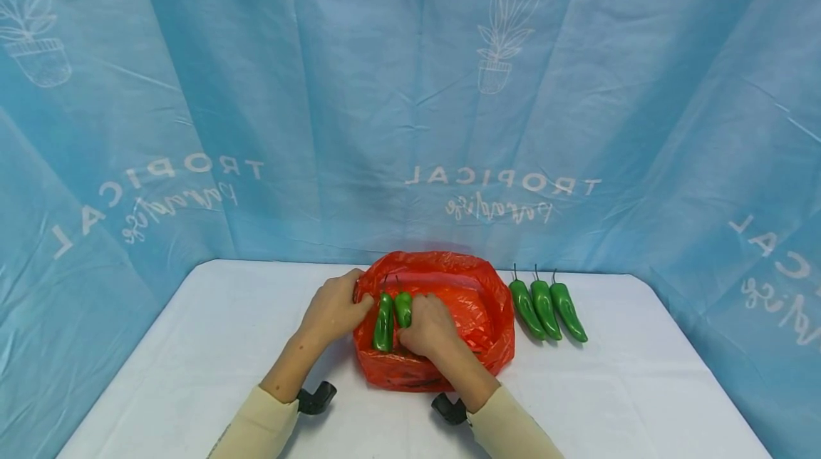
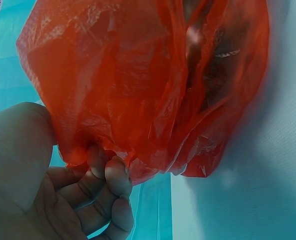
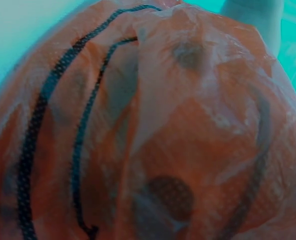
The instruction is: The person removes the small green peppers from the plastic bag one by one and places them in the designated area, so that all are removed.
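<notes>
We see the open red bag (image 1: 398, 375) on the white surface (image 1: 641, 380). Inside, at its left, one green pepper (image 1: 383, 325) lies beside a second pepper (image 1: 403, 308), on which the fingers of our right hand (image 1: 432, 325) are clamped; this hand hides part of the inside. Our left hand (image 1: 336, 308) pinches the rim. Three other peppers (image 1: 545, 309) lie just right of the bag.

Forearms (image 1: 295, 363) extended, left hand (image 1: 335, 308) pinching, right hand (image 1: 430, 325) seemingly curled

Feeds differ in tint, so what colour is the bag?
The bag is red, clearest in the head view.
</notes>
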`<move>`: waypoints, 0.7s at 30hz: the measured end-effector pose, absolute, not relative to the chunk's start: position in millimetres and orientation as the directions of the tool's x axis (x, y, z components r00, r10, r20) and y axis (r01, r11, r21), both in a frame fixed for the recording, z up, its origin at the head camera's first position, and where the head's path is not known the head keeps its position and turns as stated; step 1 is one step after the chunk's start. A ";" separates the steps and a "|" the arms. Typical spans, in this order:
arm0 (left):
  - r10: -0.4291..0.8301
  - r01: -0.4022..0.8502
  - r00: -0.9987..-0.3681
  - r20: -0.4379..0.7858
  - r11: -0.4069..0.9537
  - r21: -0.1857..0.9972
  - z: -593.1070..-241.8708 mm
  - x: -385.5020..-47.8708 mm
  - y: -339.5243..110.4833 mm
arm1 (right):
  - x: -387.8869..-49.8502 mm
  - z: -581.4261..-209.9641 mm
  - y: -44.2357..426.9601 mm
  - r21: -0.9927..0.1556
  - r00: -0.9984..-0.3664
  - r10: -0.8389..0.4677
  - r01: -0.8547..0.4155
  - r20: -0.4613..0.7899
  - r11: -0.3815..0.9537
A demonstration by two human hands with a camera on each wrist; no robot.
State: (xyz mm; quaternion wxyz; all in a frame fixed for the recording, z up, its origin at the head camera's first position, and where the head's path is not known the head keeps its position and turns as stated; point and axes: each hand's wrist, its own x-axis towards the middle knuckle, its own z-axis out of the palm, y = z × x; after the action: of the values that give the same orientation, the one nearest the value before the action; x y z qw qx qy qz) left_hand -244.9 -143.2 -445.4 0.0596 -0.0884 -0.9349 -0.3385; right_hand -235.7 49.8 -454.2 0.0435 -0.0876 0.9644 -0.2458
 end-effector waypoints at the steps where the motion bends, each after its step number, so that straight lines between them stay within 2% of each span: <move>1: 0.125 0.205 -0.977 0.170 0.755 0.622 -445.2 -244.8 -143.3 | -235.1 -453.5 50.3 -0.481 -0.981 -0.185 -0.139 -0.051 0.866; 10: 0.128 0.207 -0.977 0.170 0.753 0.624 -445.7 -245.0 -143.7 | -230.7 -451.2 52.7 -0.450 -0.981 -0.177 -0.126 -0.074 0.884; 21: 0.133 0.212 -0.976 0.172 0.757 0.617 -446.9 -246.4 -144.5 | -232.8 -446.9 58.7 -0.478 -0.973 -0.221 -0.166 -0.060 0.862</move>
State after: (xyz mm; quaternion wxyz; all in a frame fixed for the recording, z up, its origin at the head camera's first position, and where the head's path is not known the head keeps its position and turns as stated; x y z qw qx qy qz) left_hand -246.4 -144.5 -446.9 0.0589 -0.0923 -0.9356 -0.3358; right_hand -232.8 58.7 -446.9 0.0562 -0.1005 0.9633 -0.2424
